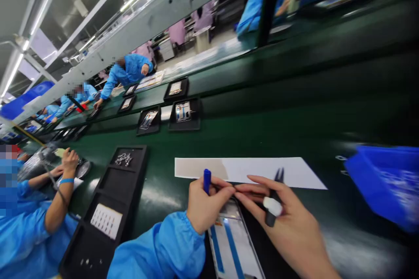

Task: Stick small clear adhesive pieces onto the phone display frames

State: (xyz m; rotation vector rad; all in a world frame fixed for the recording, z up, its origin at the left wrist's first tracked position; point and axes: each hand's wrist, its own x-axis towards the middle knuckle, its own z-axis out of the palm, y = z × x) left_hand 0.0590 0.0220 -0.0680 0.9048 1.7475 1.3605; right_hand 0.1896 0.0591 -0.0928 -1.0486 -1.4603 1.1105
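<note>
My left hand [209, 202] is closed around a blue pen-like stick [207, 181], which stands up out of the fist. My right hand [284, 216] keeps a pair of black tweezers [271, 218] tucked between its fingers, the tips pointing up and away. A white wad [272, 205] sits around the middle of the tweezers. Thumb and forefinger of both hands meet; anything pinched there is too small to make out. Just below the fingertips lies a phone-sized metal frame [234, 244] with two blue strips along it, its top end partly hidden by my hands.
A white paper strip [262, 168] lies beyond my hands on the green bench. To the left is a black compartment tray [122, 183] with small metal parts and a white sheet. A blue bin [386, 183] stands right. Co-workers in blue sit left and across; several black trays [185, 124] line the far side.
</note>
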